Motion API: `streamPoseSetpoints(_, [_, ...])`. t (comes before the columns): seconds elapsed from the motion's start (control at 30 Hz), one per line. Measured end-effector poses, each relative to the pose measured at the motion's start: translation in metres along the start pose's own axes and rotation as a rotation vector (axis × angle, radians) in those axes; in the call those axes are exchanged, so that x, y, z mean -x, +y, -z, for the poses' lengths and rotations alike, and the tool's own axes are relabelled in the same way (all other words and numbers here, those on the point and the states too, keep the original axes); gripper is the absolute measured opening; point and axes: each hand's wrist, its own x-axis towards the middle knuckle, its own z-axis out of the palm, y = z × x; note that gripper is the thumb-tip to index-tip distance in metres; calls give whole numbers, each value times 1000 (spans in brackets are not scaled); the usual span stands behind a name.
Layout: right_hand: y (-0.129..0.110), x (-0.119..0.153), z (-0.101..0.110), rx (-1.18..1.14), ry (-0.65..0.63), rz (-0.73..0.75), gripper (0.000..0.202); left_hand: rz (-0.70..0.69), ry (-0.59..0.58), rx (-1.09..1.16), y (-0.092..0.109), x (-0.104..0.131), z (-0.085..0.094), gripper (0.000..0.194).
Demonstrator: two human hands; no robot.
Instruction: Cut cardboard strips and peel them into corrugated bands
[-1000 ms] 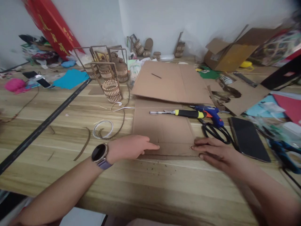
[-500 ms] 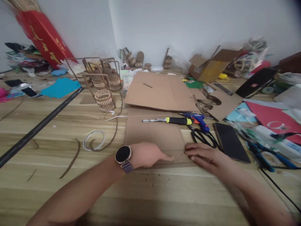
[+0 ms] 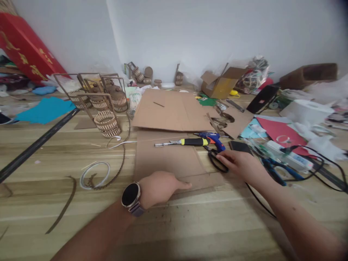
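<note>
**Operator:** Since the earlier frame, my right hand [image 3: 240, 165] has left the near edge of the cardboard sheet [image 3: 168, 159] and moved outward to the black scissors [image 3: 216, 161]. My left hand [image 3: 159, 186] has stayed flat on the sheet.

**Checker:** State of each grip?

**Operator:** Right grip: fingers loosely curled, tips at the scissor handles, touching or just short of them. It is not closed around anything that I can confirm. Left grip: palm down, fingers extended, pressing the near edge of the sheet onto the surface [image 3: 190, 232]. It encloses nothing.

**Checker:** Location of the work piece?

**Operator:** It lies flat on the surface directly ahead of me, with a narrow strip [image 3: 202, 180] along its near right edge, beside my left fingertips. Just beyond the sheet lie a utility knife [image 3: 185, 142] with a yellow-and-black handle and a blue glue gun [image 3: 212, 137]; the scissors lie at the sheet's right side. A dark phone [image 3: 239, 146] rests just behind my right hand. Farther back is a larger cardboard panel [image 3: 171, 110], with woven baskets [image 3: 106, 123] to its left.

**Checker:** Step in hand?

**Operator:** In my judgement, tool pickup: one hand steadies the sheet while the other goes for the cutter. The next move calls for threading fingers through the handle loops, which lie flat, so one loop likely needs tipping up first. The left hand should keep pressure on the sheet.
</note>
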Motion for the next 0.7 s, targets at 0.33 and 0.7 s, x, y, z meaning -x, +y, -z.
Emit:
streamPoseSetpoints(0.33, [-40,36,1,-153,-179,142,38,54,-85,0,5,0,8,75])
streamPoseSetpoints(0.7, [-90,-11,-68,-70,-170,361,30,78,-67,3,12,3,13,56])
